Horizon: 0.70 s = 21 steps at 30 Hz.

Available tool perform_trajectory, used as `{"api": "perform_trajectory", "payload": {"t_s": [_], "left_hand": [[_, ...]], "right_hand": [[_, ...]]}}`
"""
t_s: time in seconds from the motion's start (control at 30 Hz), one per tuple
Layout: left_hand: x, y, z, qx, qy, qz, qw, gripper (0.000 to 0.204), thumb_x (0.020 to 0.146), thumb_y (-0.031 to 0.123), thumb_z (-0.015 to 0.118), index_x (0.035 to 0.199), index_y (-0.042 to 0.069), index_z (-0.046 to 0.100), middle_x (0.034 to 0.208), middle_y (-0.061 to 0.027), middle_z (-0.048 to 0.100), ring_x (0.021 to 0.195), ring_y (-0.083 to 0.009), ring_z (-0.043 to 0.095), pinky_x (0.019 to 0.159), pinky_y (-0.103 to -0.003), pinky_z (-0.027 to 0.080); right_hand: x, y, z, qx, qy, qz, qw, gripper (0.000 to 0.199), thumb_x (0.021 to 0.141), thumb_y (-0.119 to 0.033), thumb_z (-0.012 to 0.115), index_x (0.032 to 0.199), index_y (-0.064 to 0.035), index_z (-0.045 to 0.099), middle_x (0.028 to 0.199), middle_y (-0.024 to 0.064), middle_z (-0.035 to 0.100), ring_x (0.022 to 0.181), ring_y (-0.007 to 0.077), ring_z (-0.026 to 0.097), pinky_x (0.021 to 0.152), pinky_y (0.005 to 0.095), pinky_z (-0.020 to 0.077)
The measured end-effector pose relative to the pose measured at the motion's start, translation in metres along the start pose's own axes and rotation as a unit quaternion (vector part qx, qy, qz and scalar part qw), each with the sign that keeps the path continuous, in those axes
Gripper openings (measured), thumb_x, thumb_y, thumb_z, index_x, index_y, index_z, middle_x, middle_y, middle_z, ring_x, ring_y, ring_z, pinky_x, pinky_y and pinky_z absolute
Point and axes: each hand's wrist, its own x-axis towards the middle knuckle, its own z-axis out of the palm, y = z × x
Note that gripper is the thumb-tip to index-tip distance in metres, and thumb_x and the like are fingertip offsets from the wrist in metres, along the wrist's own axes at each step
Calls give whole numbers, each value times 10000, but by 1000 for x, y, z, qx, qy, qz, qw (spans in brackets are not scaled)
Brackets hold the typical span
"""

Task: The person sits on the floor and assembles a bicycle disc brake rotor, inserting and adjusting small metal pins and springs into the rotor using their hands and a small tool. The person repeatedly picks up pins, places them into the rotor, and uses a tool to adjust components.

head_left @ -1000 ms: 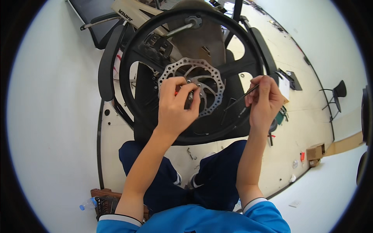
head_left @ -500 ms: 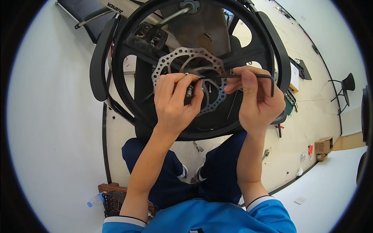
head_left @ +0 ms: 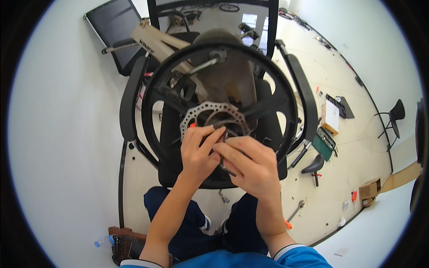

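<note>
A black spoked bicycle wheel stands over the seat of a black office chair, with a silver perforated brake disc at its middle. Both my hands meet at the hub, on the near side of the disc. My left hand has its thumb and fingers closed there, and what they pinch is hidden. My right hand presses against it, its fingers closed round a black hex key; only a short dark end shows below the fingers. The hub's centre is mostly covered by my fingers.
Chair armrests flank the wheel. Behind it lies a beige bicycle frame with a crank arm. On the floor at right are a saddle, a green tool case, a wrench and a cardboard box.
My right hand has moved left and down to the hub, turning the hex key from lying level to mostly hidden. My left hand stays by the hub. The view has tilted farther up the chair.
</note>
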Motion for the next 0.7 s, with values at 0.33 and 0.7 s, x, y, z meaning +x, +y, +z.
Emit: {"api": "perform_trajectory", "payload": {"t_s": [0.33,0.7], "left_hand": [[3,2,9,-3,32,-11,999,322,614,49,766,933,25,726,902,-69,634,802,-261,603,714,-364,484],[-5,-9,9,-56,45,0,997,360,606,93,777,952,8,727,891,-81,625,788,-266,602,710,-366,468]], "right_hand": [[0,-2,-3,-3,44,39,998,231,697,21,767,923,-13,734,848,85,696,684,214,683,587,281,534],[3,-10,1,-10,17,52,998,230,702,-15,809,922,-32,744,846,74,684,664,199,672,574,279,530]]}}
